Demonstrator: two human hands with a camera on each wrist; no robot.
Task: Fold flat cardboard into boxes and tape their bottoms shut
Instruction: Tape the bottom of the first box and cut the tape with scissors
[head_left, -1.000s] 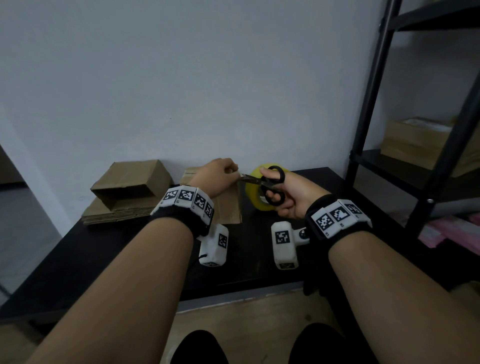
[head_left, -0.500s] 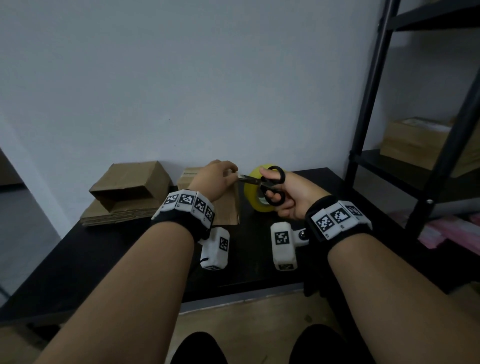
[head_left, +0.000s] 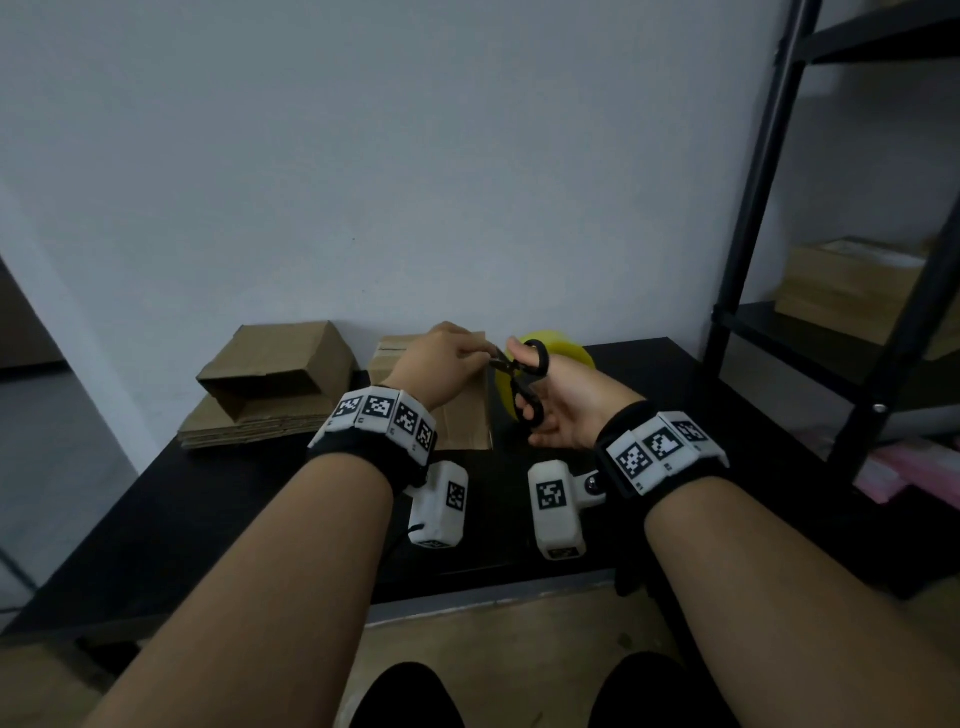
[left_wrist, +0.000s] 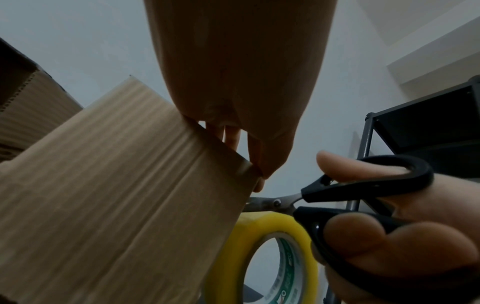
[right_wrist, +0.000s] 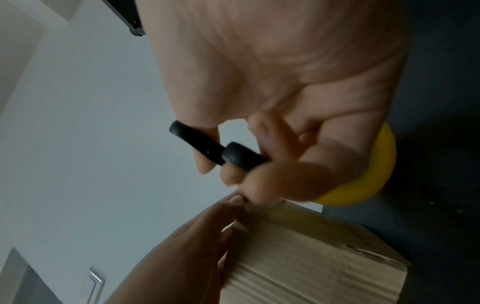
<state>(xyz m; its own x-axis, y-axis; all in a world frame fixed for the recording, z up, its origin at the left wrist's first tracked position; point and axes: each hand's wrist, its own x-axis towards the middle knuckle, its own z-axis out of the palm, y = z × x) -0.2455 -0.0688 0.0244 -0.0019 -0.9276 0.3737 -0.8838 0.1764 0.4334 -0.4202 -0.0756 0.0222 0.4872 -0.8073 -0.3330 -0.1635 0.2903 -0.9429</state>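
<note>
- Head view: a folded cardboard box (head_left: 457, 415) stands on the black counter (head_left: 208, 519) close to the wall, with the left hand (head_left: 441, 364) on its top right corner.
- Left grip: the fingers are curled at that top corner, thumb and fingertip pinching the box edge where a strip of clear tape crosses it, as the left wrist view shows.
- Right grip: the right hand (head_left: 566, 400) holds black-handled scissors (head_left: 522, 379), thumb through the upper loop, fingers curled through the lower one.
- The scissor blades point left and meet the right edge of the box just below the left fingertips; their tips are hidden behind the cardboard in the left wrist view.
- A yellow roll of tape (head_left: 566, 353) stands on edge on the counter just right of the box, behind the scissors.
- Left of the box, a half-opened carton (head_left: 280, 364) lies on a stack of flat cardboard (head_left: 249, 428).
- A black metal shelf unit (head_left: 753, 234) stands at the right and carries more cardboard boxes (head_left: 852, 280).
</note>
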